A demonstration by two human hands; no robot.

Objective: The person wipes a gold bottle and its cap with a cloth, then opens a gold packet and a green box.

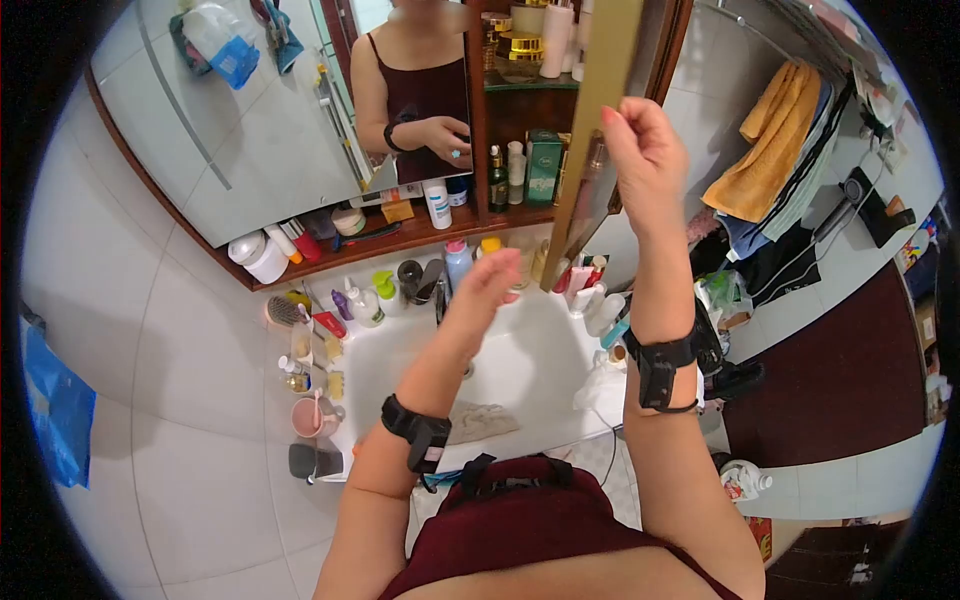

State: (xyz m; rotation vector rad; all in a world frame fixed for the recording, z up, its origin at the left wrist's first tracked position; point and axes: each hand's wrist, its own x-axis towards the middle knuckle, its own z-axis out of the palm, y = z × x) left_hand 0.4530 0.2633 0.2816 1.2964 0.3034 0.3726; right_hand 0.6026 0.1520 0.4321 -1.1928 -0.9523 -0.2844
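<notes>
You are facing a tall, flat, golden-tan cabinet door (607,70), which is standing open, showing nearly edge-on, jutting from the brown wooden wall cabinet (479,125), its lower end appearing just above the white sink (540,365).
</notes>
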